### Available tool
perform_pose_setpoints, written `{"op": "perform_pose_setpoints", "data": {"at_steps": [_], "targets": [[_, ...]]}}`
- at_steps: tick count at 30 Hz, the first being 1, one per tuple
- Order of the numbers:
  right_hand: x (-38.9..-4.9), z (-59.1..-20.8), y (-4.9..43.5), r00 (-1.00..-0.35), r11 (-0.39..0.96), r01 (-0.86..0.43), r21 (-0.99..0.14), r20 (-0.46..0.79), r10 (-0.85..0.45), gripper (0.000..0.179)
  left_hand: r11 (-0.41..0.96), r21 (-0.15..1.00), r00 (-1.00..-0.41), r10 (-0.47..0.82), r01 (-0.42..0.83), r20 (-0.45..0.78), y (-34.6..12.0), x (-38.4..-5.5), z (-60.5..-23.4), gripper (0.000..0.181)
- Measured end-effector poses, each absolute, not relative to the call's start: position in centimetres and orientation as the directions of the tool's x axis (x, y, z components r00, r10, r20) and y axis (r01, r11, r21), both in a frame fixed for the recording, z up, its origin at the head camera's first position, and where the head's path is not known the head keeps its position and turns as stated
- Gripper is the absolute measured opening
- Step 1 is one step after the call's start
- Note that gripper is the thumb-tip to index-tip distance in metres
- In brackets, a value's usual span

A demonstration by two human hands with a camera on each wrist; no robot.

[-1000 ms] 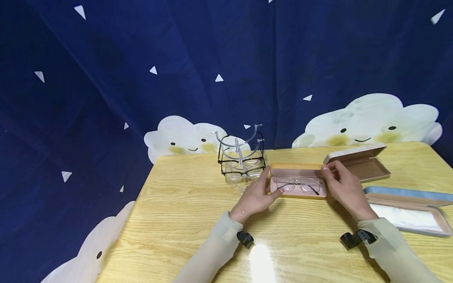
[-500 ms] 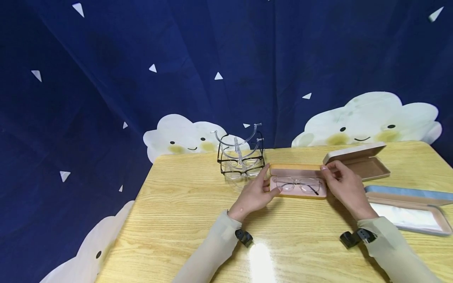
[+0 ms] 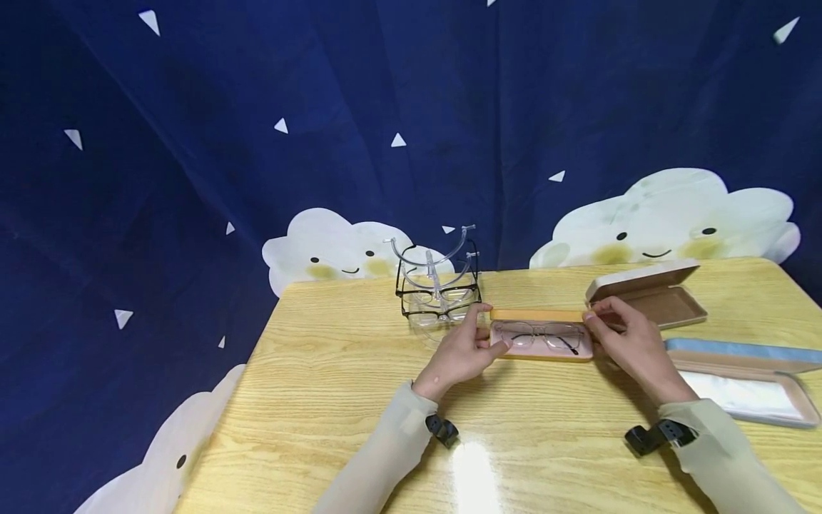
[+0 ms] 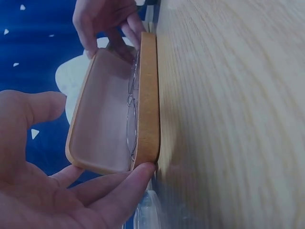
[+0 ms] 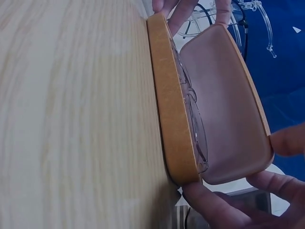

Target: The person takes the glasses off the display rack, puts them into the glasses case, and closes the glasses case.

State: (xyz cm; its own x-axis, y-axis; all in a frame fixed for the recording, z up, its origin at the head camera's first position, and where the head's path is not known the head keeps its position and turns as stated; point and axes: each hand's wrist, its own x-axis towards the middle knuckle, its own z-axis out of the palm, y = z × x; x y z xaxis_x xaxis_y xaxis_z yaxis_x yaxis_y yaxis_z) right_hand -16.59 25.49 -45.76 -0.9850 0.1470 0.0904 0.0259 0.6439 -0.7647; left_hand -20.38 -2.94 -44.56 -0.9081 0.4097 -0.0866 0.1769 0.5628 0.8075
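Note:
A yellow-orange glasses case [image 3: 542, 358] with a pale pink lining stands part-way open on the table. Wire-framed glasses [image 3: 536, 335] lie folded in its base. At the case's left end my left hand [image 3: 459, 357] holds on, fingertips against the base and behind the lid [image 4: 102, 109]. My right hand [image 3: 632, 346] pinches the lid's right corner between thumb and fingers. Another of its fingers [image 5: 209, 200] touches the end of the base. In both wrist views the lid leans over the glasses [image 5: 198, 124].
A clear display stand [image 3: 433, 268] with two dark-framed glasses [image 3: 443, 314] is at the back left of the case. An open brown-lined case [image 3: 668, 307] stands behind my right hand. Farther right, an open blue case [image 3: 745, 351] holds a white cloth [image 3: 738, 394].
The orange case's lid has tipped down toward the base, with my right hand still at its corner. The right wrist has shifted slightly right; the left hand stays at its end.

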Motion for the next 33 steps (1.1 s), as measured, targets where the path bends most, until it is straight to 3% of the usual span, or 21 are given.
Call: {"op": "perform_pose_setpoints", "data": {"at_steps": [8, 15, 26, 33], "targets": [[-16.6, -45.6, 25.7, -0.995, 0.653, 0.034, -0.756, 0.033, 0.090, 0.033, 0.553, 0.819, -0.919, 0.384, 0.154, -0.087, -3.2, -20.3, -44.7, 0.048], [-16.5, -46.2, 25.4, -0.995, 0.741, -0.041, -0.671, 0.099, 0.034, 0.026, 0.607, 0.770, -0.918, 0.391, 0.196, -0.075, -3.0, -20.3, -44.7, 0.030], [-16.5, -46.0, 25.4, -1.000, 0.731, -0.007, -0.682, 0.017, 0.006, 0.034, 0.625, 0.755, -0.898, 0.426, 0.199, -0.116, -3.7, -20.2, -44.1, 0.033], [-16.2, -45.8, 25.5, -0.998, 0.745, -0.031, -0.667, 0.060, 0.012, 0.027, 0.693, 0.684, -0.880, 0.447, 0.227, -0.161, -4.3, -20.0, -43.1, 0.038]]}}
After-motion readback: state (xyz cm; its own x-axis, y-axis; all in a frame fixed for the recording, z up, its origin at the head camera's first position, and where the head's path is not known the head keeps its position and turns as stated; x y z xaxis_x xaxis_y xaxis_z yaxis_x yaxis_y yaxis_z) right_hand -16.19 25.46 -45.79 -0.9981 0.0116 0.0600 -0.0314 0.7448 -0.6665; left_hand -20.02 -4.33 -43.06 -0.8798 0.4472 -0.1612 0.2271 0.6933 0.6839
